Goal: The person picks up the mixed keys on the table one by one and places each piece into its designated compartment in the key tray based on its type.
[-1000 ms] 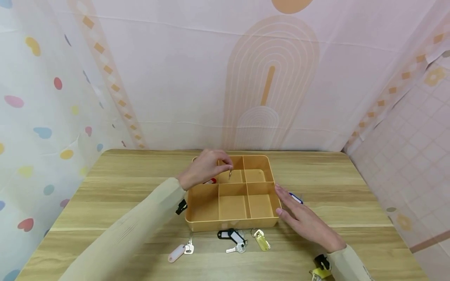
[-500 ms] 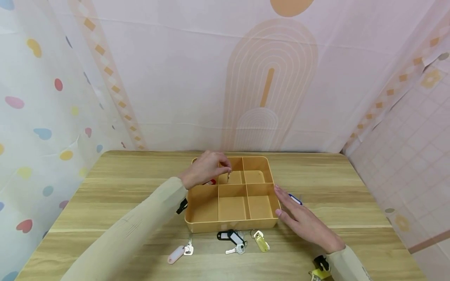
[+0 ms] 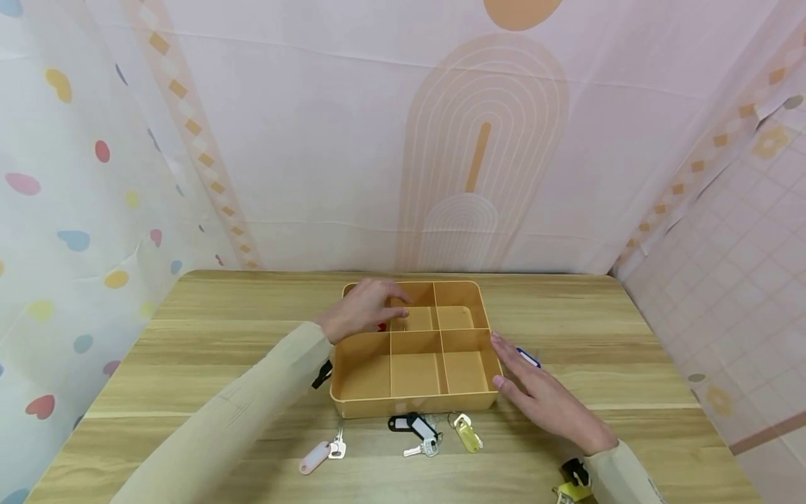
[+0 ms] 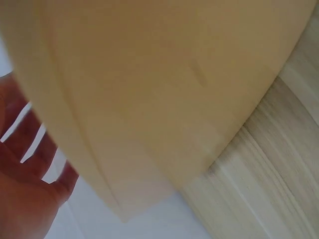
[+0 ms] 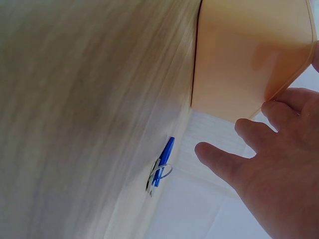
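My left hand hovers over the back of an orange box divided into compartments. Its thumb and forefinger stand apart with nothing pinched between them. A thin metallic bit shows below the thumb, at the back middle compartment. Just left of it, a red key tag peeks out, mostly hidden by that hand. In the left wrist view, spread fingers lie beyond the box wall. My right hand, fingers extended, rests against the box's right side; in the right wrist view its fingertips touch the rim.
In front of the box lie a pink-tagged key, keys with black tags and a yellow-tagged key. A blue tag with a ring lies right of the box. Another yellow tag is beside the right wrist.
My left thumb and forefinger have parted and let go of the small metallic key they pinched; the hand has shifted slightly left. The right hand has stayed at the box's side.
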Available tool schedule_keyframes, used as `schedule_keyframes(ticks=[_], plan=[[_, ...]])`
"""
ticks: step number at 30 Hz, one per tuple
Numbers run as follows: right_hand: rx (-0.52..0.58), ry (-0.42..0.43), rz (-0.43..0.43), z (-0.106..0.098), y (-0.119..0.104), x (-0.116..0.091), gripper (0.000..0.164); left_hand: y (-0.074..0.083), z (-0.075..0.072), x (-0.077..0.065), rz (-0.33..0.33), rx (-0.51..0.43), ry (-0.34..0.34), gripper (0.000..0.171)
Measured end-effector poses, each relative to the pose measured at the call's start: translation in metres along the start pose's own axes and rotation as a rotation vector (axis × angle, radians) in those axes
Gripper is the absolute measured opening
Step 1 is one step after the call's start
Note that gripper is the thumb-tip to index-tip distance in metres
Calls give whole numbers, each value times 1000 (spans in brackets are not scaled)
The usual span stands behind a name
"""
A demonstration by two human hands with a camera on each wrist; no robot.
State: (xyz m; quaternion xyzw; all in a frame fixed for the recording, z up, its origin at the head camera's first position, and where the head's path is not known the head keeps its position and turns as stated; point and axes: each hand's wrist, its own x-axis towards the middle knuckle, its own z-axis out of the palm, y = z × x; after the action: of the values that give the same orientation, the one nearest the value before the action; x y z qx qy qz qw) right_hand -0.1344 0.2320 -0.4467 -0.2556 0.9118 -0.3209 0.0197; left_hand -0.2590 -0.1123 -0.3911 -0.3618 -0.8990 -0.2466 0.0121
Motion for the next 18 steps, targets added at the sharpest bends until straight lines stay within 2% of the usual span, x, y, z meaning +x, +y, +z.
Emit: schedule_keyframes(ticks=[5,10,18], plan=[[-4,1,-1,-1,1,1,64,-1,0,-3,-21,0,-20,44],[-4,2,3,-1,2,1,64,-5,0,-10,-28,26,-22,59],[-3,-3,3,-4,2,4,64,-7,-7,-31,-57,8,19,62]])
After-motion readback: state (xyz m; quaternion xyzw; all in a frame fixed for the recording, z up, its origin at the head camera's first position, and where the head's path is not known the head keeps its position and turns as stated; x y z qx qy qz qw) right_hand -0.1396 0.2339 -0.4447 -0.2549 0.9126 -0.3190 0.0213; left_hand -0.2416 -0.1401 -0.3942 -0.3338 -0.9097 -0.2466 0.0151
